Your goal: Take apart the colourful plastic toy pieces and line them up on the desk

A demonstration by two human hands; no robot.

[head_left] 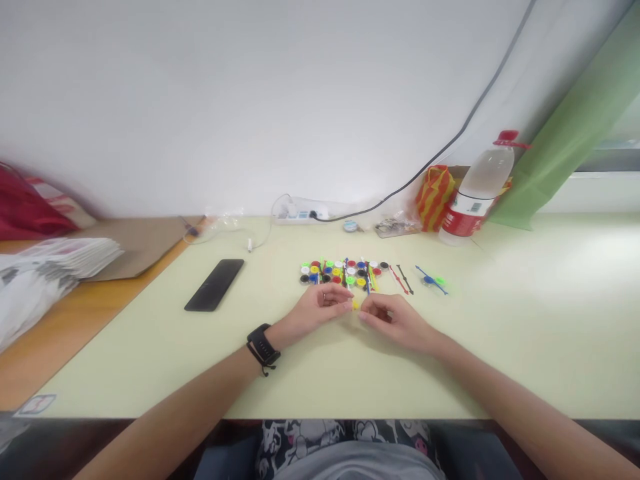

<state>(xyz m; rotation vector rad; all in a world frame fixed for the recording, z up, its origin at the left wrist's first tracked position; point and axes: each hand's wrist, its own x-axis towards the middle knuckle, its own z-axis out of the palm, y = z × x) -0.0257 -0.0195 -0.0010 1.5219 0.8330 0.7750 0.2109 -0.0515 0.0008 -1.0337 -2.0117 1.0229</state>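
Note:
My left hand (pixel 320 305), with a black watch on its wrist, and my right hand (pixel 387 317) meet over the pale green table (pixel 150 347). Both have their fingers pinched together on a small yellow piece (pixel 355 304) between them. Just beyond the hands lies a cluster of several small coloured round pieces (pixel 343 271) in red, blue, green, yellow, black and white. To its right lie thin red and black sticks (pixel 401 279) and a blue stick with a blue and a green disc (pixel 432 281).
A black phone (pixel 215 285) lies left of the hands. At the back stand a white power strip (pixel 300 213) with cables, a striped bag (pixel 436 195) and a plastic water bottle (pixel 477 193). Papers (pixel 45 267) and cardboard sit at far left.

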